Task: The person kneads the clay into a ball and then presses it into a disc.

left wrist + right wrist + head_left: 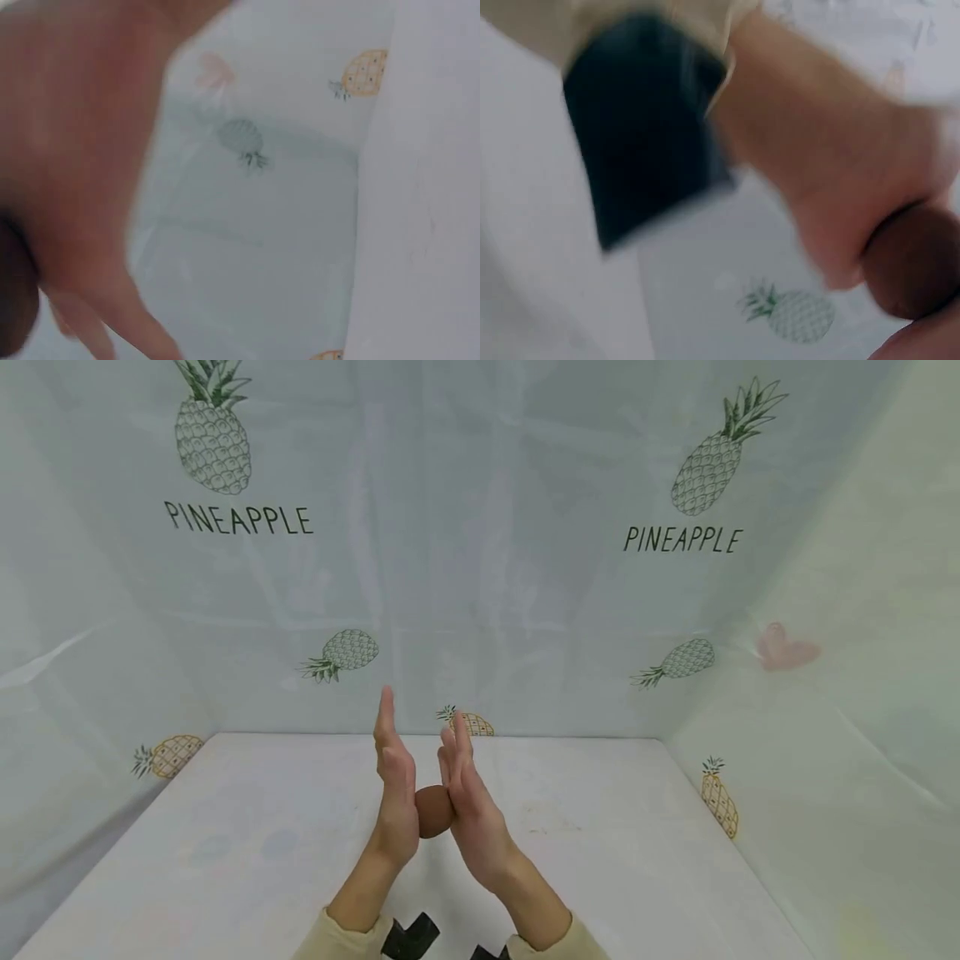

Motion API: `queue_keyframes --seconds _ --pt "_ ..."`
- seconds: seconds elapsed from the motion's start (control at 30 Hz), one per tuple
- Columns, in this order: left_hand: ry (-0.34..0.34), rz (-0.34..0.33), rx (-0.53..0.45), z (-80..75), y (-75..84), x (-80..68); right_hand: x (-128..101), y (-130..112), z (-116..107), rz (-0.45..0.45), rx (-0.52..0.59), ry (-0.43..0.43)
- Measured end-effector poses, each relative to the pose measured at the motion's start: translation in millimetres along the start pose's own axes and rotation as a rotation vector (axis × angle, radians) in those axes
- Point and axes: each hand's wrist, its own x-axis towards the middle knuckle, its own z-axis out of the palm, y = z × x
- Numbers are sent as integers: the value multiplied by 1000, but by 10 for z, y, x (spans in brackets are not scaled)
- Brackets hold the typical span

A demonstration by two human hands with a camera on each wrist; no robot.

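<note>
Matt brown ball (433, 811) of smooth dough-like clay, glossy printed plastic sheeting (480, 568), smooth white tabletop (262, 843)

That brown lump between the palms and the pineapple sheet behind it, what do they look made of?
The brown rounded lump looks like matte clay or dough, smooth and dull, though blur leaves it open. The pale pineapple-printed sheet looks like thin plastic film, with creases and soft sheen.

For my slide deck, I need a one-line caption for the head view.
Left hand and right hand, fingers straight, press a brown ball between their palms above a white table.
</note>
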Motion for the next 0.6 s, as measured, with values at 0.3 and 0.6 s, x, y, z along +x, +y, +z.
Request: queue_keyframes --seconds 0.3,0.6 --pt "-108 -69 48 162 -116 -88 -83 -258 -46 -252 1 61" --pt "-221 15 78 337 43 -247 12 -97 -285 -243 -124 173"
